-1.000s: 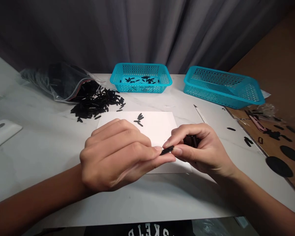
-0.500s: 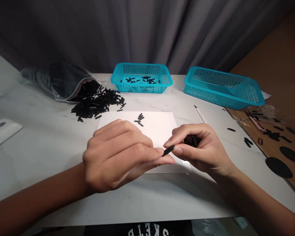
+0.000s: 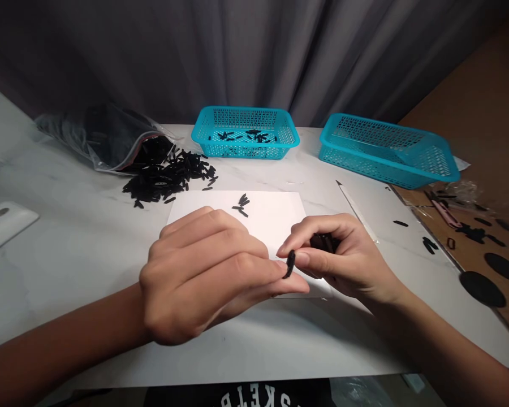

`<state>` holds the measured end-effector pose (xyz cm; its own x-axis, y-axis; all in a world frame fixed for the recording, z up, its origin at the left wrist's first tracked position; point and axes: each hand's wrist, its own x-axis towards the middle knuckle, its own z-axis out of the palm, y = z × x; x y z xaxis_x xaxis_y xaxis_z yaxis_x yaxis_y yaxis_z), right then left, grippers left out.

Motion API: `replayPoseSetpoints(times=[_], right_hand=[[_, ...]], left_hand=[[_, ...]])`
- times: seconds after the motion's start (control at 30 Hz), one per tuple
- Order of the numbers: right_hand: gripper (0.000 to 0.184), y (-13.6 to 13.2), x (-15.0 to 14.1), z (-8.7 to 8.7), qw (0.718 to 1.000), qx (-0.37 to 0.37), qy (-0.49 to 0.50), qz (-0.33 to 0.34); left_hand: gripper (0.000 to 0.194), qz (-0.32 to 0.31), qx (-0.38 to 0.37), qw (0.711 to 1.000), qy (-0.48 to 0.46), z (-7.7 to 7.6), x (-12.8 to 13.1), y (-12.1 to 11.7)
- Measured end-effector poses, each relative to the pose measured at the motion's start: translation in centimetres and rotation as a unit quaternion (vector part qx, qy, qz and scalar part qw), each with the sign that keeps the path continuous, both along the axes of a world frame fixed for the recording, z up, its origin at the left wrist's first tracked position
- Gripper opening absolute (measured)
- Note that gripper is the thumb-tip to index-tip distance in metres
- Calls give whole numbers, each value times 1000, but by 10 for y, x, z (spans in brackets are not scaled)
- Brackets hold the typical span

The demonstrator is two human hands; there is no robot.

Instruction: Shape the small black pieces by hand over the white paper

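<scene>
Between my two hands is a small, slim black piece (image 3: 289,264), pointed oval in outline and standing nearly upright. The thumb and fingers of my left hand (image 3: 207,271) pinch its lower end. Thumb and forefinger of my right hand (image 3: 343,254) grip its upper part, while more black pieces (image 3: 324,242) are tucked in that palm under the curled fingers. Below both hands lies a sheet of white paper (image 3: 275,215), with several similar black pieces (image 3: 242,204) near its far edge. The exact make of the held piece is too small to tell.
A clear zip bag (image 3: 106,138) spills a heap of black pieces (image 3: 165,175) at left. A blue basket (image 3: 246,151) holds some pieces; another blue basket (image 3: 385,155) stands right of it. A white pen-like tool (image 3: 356,209), black discs (image 3: 482,288) and a pink cutter (image 3: 445,213) lie rightward.
The black piece between my fingers has turned from slanting to nearly upright. My left hand has shifted slightly right and my right hand slightly left.
</scene>
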<state>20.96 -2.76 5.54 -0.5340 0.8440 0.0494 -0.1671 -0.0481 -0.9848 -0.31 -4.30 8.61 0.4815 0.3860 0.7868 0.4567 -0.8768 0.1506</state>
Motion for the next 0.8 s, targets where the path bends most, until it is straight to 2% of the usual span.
replayPoseSetpoints(times=[0.4,0.8], right_hand=[[7,1,0,-3,1000,3,-5,9],[6,2,-1,-1,1000,10,1,24]], left_hand=[[17,22,-38,999,-16,3,5,-5],[16,-6,-61,998,-13,7,3,-11]])
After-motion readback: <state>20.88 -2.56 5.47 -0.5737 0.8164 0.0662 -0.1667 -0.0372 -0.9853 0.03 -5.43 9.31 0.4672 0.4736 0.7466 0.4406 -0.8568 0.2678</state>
